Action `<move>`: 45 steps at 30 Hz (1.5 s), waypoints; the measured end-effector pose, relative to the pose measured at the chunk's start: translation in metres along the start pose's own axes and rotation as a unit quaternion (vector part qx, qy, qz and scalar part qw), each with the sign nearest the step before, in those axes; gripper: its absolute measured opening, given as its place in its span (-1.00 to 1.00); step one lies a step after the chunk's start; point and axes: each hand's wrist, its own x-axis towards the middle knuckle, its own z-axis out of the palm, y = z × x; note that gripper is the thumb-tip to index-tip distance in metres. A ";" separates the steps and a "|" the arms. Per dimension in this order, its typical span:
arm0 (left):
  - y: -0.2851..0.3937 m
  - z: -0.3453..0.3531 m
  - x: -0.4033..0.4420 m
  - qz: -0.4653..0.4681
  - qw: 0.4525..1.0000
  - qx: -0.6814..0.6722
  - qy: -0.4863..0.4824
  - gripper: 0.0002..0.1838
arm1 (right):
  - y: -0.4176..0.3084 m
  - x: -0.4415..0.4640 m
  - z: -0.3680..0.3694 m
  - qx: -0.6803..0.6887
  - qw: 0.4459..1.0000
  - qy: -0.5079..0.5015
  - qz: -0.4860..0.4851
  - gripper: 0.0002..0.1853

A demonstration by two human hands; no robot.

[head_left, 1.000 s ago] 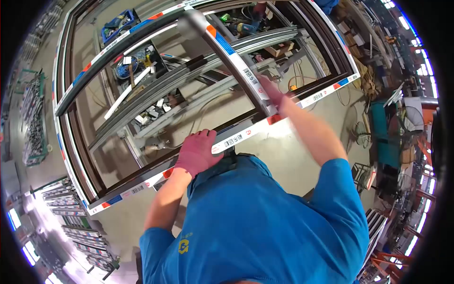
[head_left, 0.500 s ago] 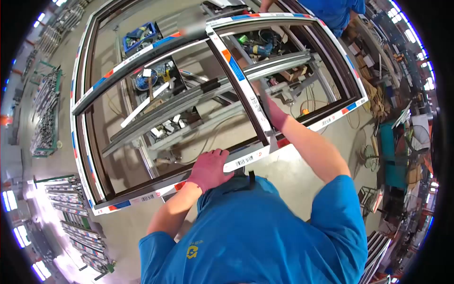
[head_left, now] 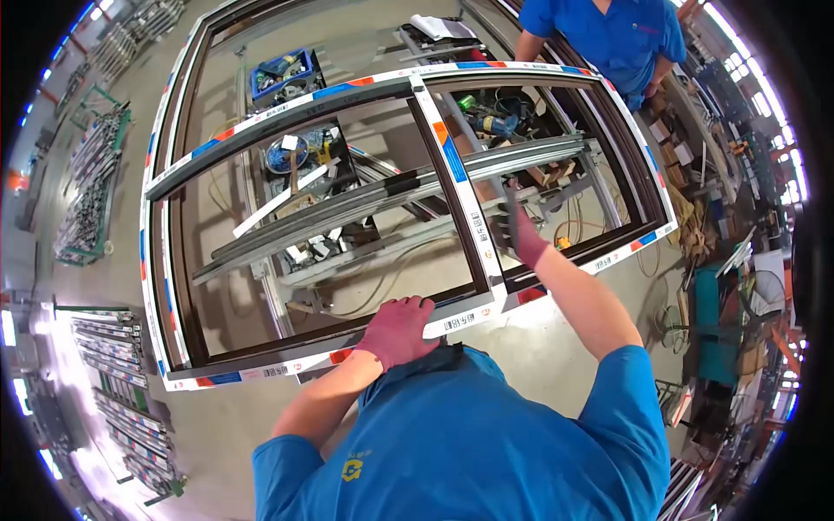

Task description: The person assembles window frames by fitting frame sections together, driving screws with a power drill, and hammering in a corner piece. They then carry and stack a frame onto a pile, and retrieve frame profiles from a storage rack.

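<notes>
the left hand (head_left: 398, 332) lies over the near rail (head_left: 460, 319), fingers bent across its top, probably to steady it; i can't tell how tightly they grip. the right hand (head_left: 526, 241) is beside the crossbar (head_left: 454, 165), palm side dark and blurred, so i can't tell whether it's closed on anything. the frame (head_left: 221, 379) lies in front of the person, above the stand (head_left: 400, 185), which seems to keep it at working height. i count two gloves, one crossbar, two openings, one blue bin (head_left: 255, 85) and one co-worker (head_left: 599, 39) beyond.
</notes>
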 end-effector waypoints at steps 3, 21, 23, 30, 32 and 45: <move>0.001 0.000 0.001 0.004 1.000 0.002 0.001 -0.36 | -0.041 0.006 -0.066 -0.052 0.987 0.127 -0.087 -0.08; -0.007 -0.008 0.001 0.013 1.000 -0.013 -0.015 -0.36 | -0.031 -0.007 0.104 -0.245 0.967 0.003 -0.064 -0.31; -0.007 -0.006 0.002 0.015 1.000 -0.014 -0.006 -0.36 | -0.031 0.003 0.102 -0.311 0.948 0.033 -0.063 -0.30; -0.006 -0.003 0.002 0.013 1.000 -0.001 -0.012 -0.35 | -0.026 0.000 0.102 -0.306 0.945 0.037 -0.106 -0.11; -0.007 -0.004 0.004 0.017 1.000 0.002 -0.009 -0.36 | -0.027 0.000 0.103 -0.277 0.956 0.023 -0.092 -0.10; -0.005 0.007 0.007 0.010 1.000 0.003 0.014 -0.28 | -0.043 -0.017 0.110 -0.368 0.922 0.014 -0.119 -0.04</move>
